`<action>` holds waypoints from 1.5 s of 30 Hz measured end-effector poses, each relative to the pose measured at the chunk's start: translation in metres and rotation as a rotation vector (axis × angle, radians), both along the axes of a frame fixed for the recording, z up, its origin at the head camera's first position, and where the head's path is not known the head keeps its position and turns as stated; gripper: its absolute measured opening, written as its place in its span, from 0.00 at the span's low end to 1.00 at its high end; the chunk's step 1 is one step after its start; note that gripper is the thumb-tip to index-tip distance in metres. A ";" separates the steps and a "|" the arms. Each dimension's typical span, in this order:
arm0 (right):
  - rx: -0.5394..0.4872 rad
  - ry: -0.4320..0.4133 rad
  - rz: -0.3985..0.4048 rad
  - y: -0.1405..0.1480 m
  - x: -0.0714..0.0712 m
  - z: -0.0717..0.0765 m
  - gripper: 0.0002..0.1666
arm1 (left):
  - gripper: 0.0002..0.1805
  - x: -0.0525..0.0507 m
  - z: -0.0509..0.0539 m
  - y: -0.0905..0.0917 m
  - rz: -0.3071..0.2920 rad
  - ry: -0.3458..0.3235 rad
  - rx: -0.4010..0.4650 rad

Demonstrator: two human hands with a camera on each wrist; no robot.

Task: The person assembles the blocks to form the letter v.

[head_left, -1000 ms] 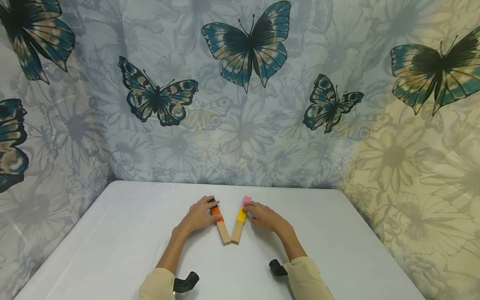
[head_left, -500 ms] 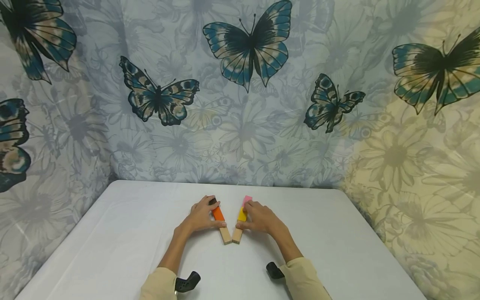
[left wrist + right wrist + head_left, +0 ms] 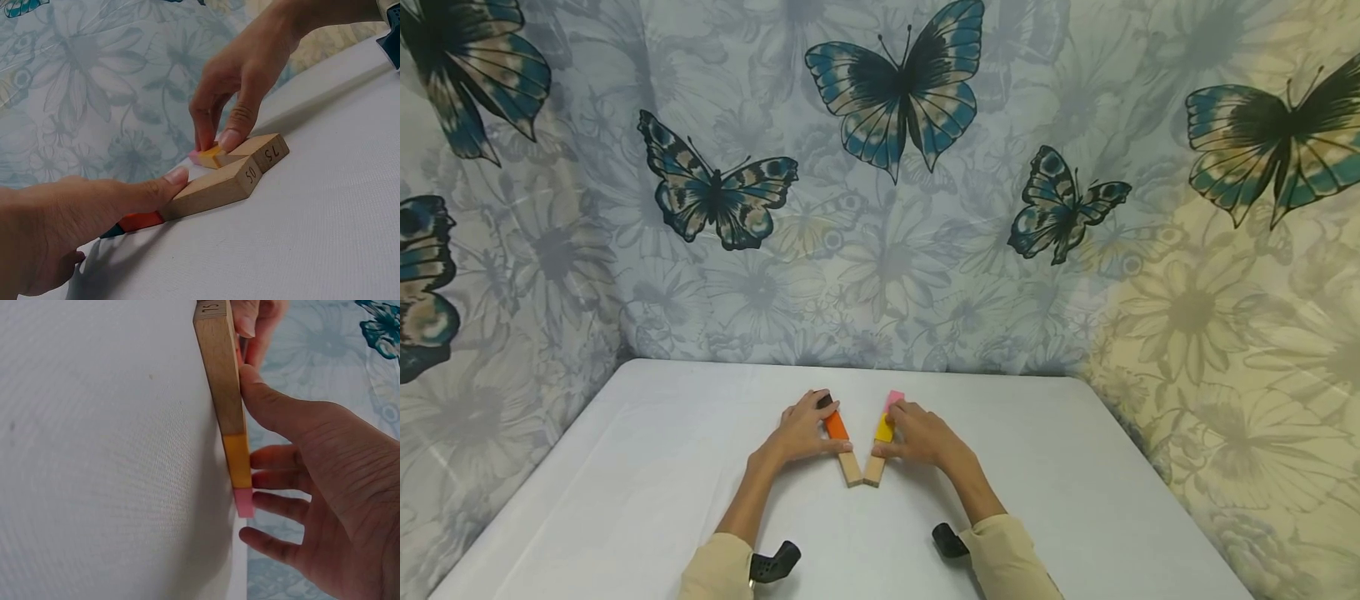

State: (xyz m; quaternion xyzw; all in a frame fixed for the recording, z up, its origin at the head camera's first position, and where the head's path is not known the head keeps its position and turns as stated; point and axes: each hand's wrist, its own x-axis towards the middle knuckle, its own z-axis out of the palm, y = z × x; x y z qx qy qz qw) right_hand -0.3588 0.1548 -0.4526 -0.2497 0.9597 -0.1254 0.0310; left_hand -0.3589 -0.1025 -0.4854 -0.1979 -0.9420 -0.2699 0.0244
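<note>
Two rows of wooden blocks form a V on the white table, their near ends meeting. In the left row, a plain wooden block marked 50 (image 3: pixel 209 194) adjoins an orange block (image 3: pixel 836 427) and a dark block (image 3: pixel 824 402). The right row holds a plain wooden block marked 75 (image 3: pixel 222 375), a yellow block (image 3: pixel 237 459) and a pink block (image 3: pixel 244 503). My left hand (image 3: pixel 801 431) rests its thumb on the 50 block and its fingers by the dark one. My right hand (image 3: pixel 925 435) touches the right row with extended fingers, thumb on the 75 block.
The white table (image 3: pixel 625 467) reaches back to a wall cloth (image 3: pixel 895 300) printed with butterflies and flowers. Black wrist devices stick out from the left sleeve (image 3: pixel 718 567) and the right sleeve (image 3: pixel 1011 558).
Since a second ago, both thumbs have moved toward the near end, onto the plain wooden blocks. Over the last half second, hands and blocks look almost still.
</note>
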 end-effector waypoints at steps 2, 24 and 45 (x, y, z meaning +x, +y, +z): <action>0.001 0.001 -0.001 0.000 0.000 0.000 0.36 | 0.48 0.000 0.000 0.000 0.001 0.002 -0.002; 0.014 -0.039 0.018 0.003 -0.004 0.001 0.31 | 0.48 0.001 0.002 0.001 -0.019 -0.049 0.058; 0.020 -0.021 0.037 0.003 -0.004 0.005 0.28 | 0.47 0.000 0.004 -0.005 -0.064 -0.059 0.025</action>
